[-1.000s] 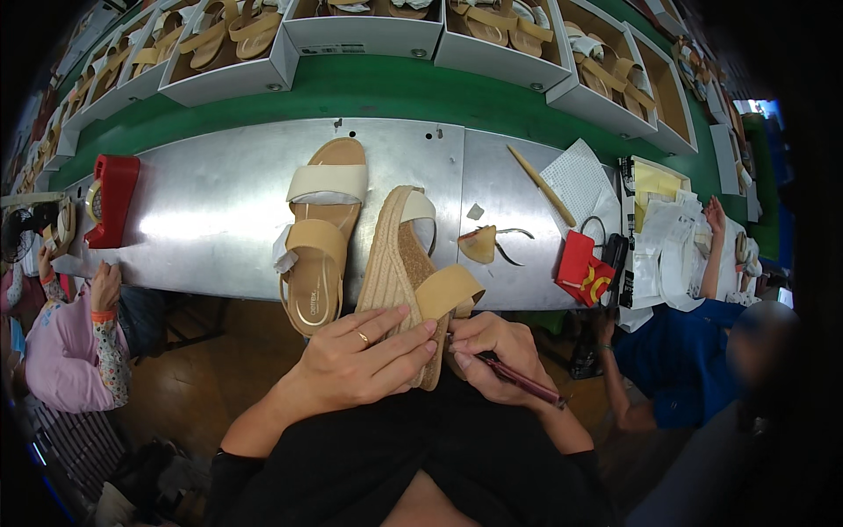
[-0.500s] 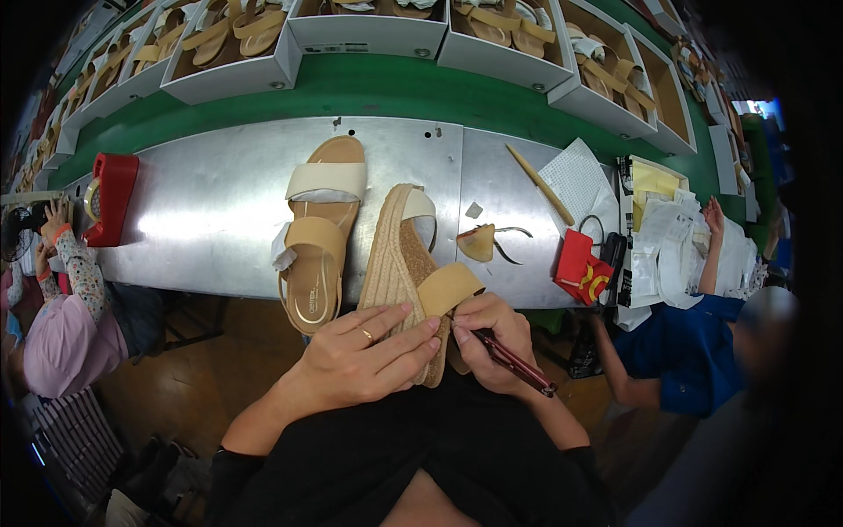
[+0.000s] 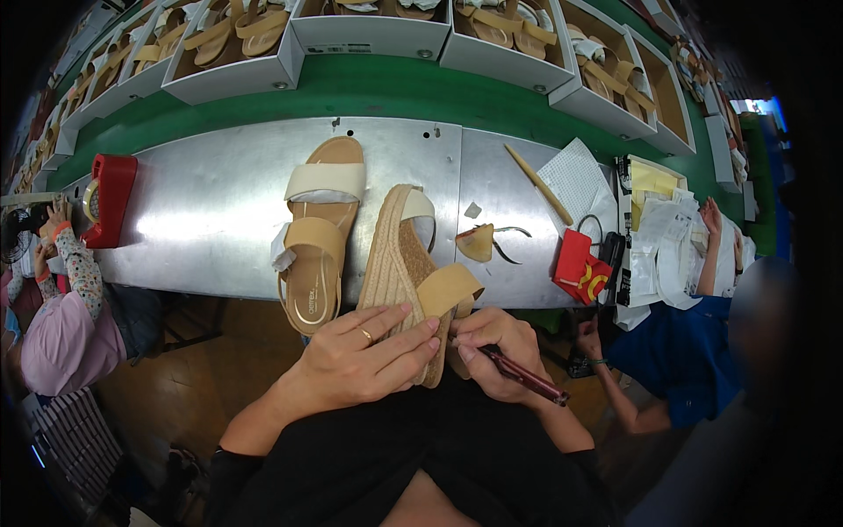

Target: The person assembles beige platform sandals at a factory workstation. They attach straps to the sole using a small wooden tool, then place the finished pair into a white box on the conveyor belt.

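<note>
A wedge sandal [image 3: 399, 272] with a braided, rope-like sole is tilted on its side at the table's front edge. My left hand [image 3: 360, 356], wearing a ring, is closed round its heel end. A tan strap [image 3: 448, 288] and a cream strap [image 3: 418, 205] cross the sandal. Close beside the tan strap, my right hand [image 3: 499, 351] grips a dark red pen-shaped tool [image 3: 531, 379]. The tool's tip is hidden by my fingers. Left of this sandal lies its matching sandal [image 3: 325, 233], sole down, with white tissue under its straps.
A red tape dispenser [image 3: 110, 202] stands at the left of the metal table [image 3: 211, 211]. Right lie a tan scrap [image 3: 477, 242], a wooden stick [image 3: 537, 183], a red pouch [image 3: 580, 263] and papers [image 3: 663, 246]. Sandal boxes [image 3: 369, 37] line the back. Co-workers sit at both sides.
My right hand has shifted slightly right and down with the pen-shaped tool, away from the strap. The left hand and both sandals stay put. The co-worker at right has moved an arm.
</note>
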`<state>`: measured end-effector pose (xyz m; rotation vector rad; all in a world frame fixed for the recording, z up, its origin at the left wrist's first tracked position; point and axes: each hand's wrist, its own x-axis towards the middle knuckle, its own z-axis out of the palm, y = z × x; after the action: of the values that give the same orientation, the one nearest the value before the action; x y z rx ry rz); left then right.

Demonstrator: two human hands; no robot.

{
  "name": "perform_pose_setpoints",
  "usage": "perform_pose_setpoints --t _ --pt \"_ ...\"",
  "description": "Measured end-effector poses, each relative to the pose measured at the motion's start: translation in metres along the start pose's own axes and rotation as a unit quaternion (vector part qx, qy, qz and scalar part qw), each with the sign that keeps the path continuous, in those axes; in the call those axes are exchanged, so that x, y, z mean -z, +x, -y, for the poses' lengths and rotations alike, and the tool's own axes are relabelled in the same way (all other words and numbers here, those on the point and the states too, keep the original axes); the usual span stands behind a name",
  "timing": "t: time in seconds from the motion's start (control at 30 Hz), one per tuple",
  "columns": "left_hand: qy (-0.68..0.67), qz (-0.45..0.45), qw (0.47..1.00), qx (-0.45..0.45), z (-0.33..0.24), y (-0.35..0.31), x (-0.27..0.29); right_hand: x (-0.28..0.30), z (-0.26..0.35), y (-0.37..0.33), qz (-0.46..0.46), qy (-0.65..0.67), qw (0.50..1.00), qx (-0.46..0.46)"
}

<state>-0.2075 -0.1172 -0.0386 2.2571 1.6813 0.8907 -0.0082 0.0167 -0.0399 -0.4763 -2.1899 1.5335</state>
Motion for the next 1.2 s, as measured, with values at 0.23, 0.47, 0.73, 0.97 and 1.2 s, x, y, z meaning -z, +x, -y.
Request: perform_pose_setpoints --t 0.23,0.47,0.73,0.97,1.2 --pt "0.002 0.002 1.0 -0.001 0.0 0.001 0.0 0.0 0.0 0.0 0.017 -0.01 1.0 -0.015" --pt "0.002 0.013 1.0 -0.004 0.0 0.003 0.003 0.002 0.001 -0.001 0.022 0.016 0.999 -0.036" --pt "0.001 0.009 1.0 -0.009 0.002 0.006 0.003 0.005 0.001 -0.002 0.034 0.031 0.997 -0.061" --pt "0.002 0.004 1.0 -0.008 0.003 0.006 0.004 0.003 -0.001 0.0 0.018 0.035 0.998 -0.043" --pt "-0.002 -0.014 1.0 -0.008 0.002 0.007 0.002 0.003 -0.007 -0.002 0.007 0.034 0.997 -0.066"
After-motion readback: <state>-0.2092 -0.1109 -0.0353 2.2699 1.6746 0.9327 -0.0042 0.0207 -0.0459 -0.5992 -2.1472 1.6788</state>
